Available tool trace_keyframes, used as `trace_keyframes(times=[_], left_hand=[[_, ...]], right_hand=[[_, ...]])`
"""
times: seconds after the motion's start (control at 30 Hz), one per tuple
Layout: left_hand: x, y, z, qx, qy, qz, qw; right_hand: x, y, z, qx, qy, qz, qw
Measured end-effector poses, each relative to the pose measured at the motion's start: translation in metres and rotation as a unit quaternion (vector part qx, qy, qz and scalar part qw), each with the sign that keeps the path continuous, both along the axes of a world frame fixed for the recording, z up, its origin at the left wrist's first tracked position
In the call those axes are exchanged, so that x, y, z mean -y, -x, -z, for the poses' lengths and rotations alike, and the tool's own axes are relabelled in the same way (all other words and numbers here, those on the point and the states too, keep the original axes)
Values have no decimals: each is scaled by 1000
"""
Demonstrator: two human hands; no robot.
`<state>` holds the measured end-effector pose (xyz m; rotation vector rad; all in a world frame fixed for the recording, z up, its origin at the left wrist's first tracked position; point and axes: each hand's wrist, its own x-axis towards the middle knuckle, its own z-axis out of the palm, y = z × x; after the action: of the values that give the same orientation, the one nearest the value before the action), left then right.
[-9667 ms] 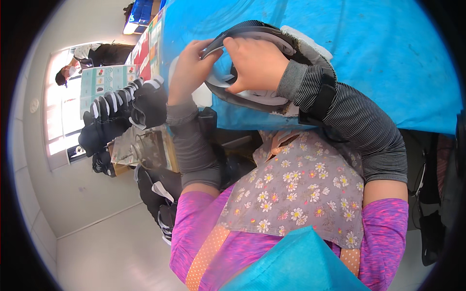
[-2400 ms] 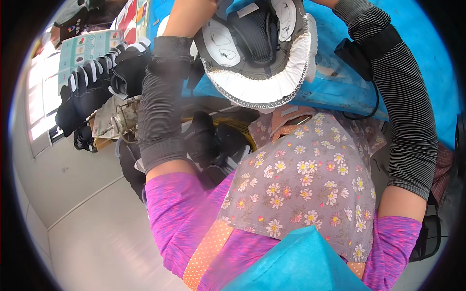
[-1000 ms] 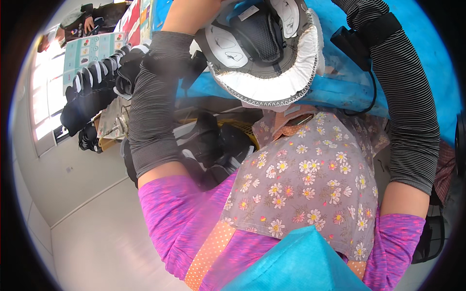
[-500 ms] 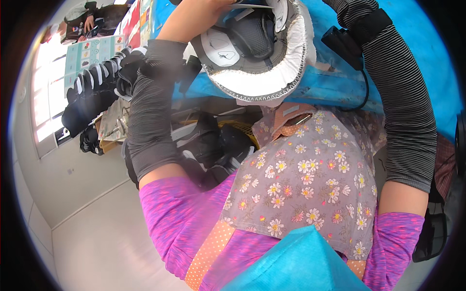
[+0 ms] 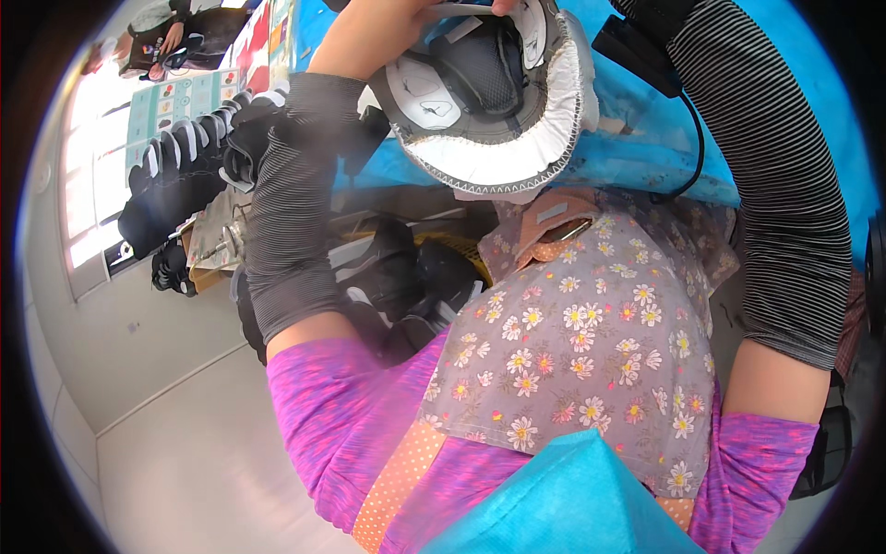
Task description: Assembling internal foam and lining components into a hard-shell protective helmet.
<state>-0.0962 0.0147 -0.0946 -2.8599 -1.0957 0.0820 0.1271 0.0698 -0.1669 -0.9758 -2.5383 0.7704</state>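
An unfinished shoe upper (image 5: 489,166) is held up over the blue-covered table, its dark mesh inside showing. White material with zigzag stitching runs round its lower edge. My left hand (image 5: 374,35) grips its upper left side; the fingers are partly cut off by the top edge. A fingertip shows at the top of the shoe upper, but I cannot tell which hand it belongs to. My right forearm, in a striped sleeve, reaches past the top edge, so the rest of that hand is hidden.
The blue table cover (image 5: 637,162) carries small scraps and a black cable (image 5: 697,152). Below the table lie black shoe pieces (image 5: 388,268) near a yellow basket (image 5: 471,254). A row of black and white shoe parts (image 5: 189,157) stands at left. Another person's hand (image 5: 173,37) is at far upper left.
My right forearm has shifted outward and up, taking the wrist out of view. The shoe upper has moved slightly down, and a fingertip now shows at its top.
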Motion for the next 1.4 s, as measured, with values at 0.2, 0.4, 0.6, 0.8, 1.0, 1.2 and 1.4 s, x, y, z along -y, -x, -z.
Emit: trace_keyframes(times=[0.2, 0.4, 0.6, 0.8, 1.0, 1.2, 1.4], left_hand=[[4, 8, 5, 40, -4, -29, 999], [8, 10, 12, 152, 17, -79, 985], [14, 16, 17, 186, 17, -132, 974], [12, 34, 13, 222, 36, -154, 962], [3, 56, 31, 402, 242, -169, 866], [19, 36, -2, 240, 176, -205, 932], [37, 34, -17, 197, 348, -149, 905]], right_hand=[[0, 8, -14, 53, 29, 10, 998], [-12, 8, 0, -20, -1, 13, 1000], [-10, 12, -5, 8, -26, 26, 999], [1, 4, -6, -140, 26, 20, 990], [12, -7, -17, -124, 213, -83, 965], [26, -9, -62, -6, 171, -58, 984], [18, -23, -87, 19, 293, -122, 948]])
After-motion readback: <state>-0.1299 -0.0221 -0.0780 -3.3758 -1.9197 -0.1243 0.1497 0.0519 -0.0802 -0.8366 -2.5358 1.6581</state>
